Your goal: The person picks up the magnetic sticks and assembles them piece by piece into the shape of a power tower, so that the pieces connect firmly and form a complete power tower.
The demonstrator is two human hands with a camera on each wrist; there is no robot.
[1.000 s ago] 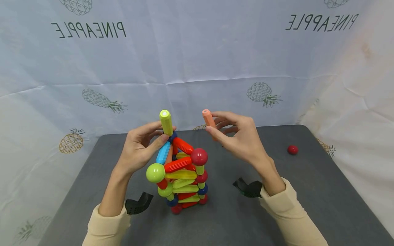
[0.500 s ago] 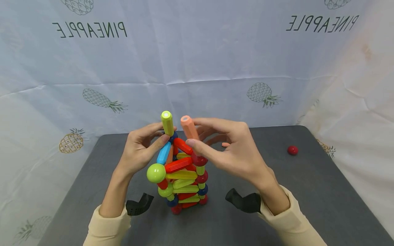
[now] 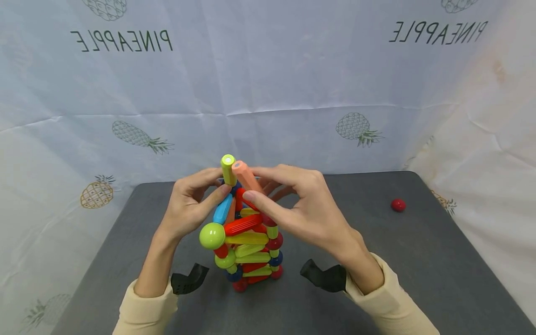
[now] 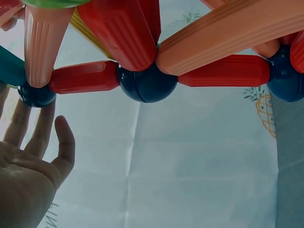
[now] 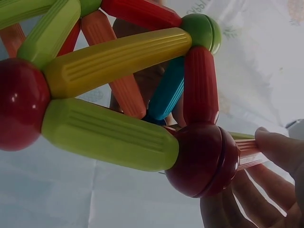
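Note:
A tower of magnetic rods and balls [image 3: 247,238] stands in the middle of the head view. My left hand [image 3: 188,200] grips the blue ball [image 4: 37,96] at its top back corner; a yellow-green rod [image 3: 228,170] sticks up from there. My right hand [image 3: 303,204] pinches a salmon-orange rod [image 3: 247,176] between thumb and fingers. That rod's lower end meets the red ball [image 5: 202,161] at the top right corner, and its upper end leans left, close to the yellow-green rod. In the head view, right-hand fingers partly cover this ball.
A loose red ball [image 3: 398,205] lies on the dark grey table [image 3: 435,260] at the right. A white cloth [image 3: 268,83] printed with pineapples hangs behind the table and at its sides. Black wrist mounts [image 3: 324,275] project from both sleeves.
My right hand has moved left with the orange rod, bringing it onto the tower's top right red ball and tilting it leftward. The left hand has stayed nearly still.

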